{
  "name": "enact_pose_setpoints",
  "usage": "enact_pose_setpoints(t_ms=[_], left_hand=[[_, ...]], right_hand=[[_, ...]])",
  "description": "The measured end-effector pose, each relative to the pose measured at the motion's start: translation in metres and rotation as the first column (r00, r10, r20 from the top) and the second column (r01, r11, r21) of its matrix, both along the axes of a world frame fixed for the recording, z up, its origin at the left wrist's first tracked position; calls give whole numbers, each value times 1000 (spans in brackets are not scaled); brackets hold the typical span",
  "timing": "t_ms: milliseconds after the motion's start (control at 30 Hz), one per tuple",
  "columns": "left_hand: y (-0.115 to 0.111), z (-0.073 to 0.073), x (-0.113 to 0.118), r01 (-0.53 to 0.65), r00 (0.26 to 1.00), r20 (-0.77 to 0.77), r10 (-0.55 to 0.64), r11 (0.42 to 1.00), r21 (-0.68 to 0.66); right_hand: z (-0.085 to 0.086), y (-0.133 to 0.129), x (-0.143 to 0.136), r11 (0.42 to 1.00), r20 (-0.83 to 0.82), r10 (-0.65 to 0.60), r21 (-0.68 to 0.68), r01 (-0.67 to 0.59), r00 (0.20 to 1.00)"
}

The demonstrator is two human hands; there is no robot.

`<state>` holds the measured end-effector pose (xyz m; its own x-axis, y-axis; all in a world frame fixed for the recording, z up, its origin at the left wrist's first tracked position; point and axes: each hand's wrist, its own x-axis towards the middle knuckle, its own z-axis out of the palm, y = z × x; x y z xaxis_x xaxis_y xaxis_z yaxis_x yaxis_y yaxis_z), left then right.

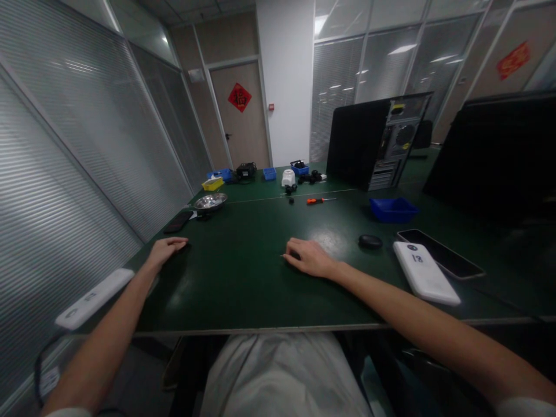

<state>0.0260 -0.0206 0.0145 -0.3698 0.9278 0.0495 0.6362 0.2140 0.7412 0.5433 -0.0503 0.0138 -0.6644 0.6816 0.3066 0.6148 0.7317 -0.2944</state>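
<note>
My left hand point(167, 250) rests on the left part of the green table point(234, 278), its fingers stretched out to the right. Nothing can be made out in it. Just beyond it lies a dark phone-like slab point(178, 222). Near the middle of the table, my right hand point(307, 257) is closed with curled fingers. A small thin tip shows at its fingertips; the rest of that item is hidden. An orange-handled screwdriver point(315, 201) lies farther back, and a black mouse point(370, 241) is right of my right hand.
White power banks lie left point(95, 298) and right point(425, 272), the latter beside a dark phone point(443, 255). A metal dish point(211, 201) stands back left. A blue tray point(393, 210) sits before a computer case point(373, 142). Small trays and black parts line the far edge.
</note>
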Motion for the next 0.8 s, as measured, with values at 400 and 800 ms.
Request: enact_pose_setpoints(t_ms=[400, 800], left_hand=[[-21, -14, 272, 771, 626, 36, -779, 625, 120], [-34, -12, 266, 793, 609, -201, -768, 584, 173]], right_hand=[[0, -1, 0, 1000, 19, -25, -1, 25, 1000], [-2, 1, 1, 999, 20, -36, 18, 35, 999]])
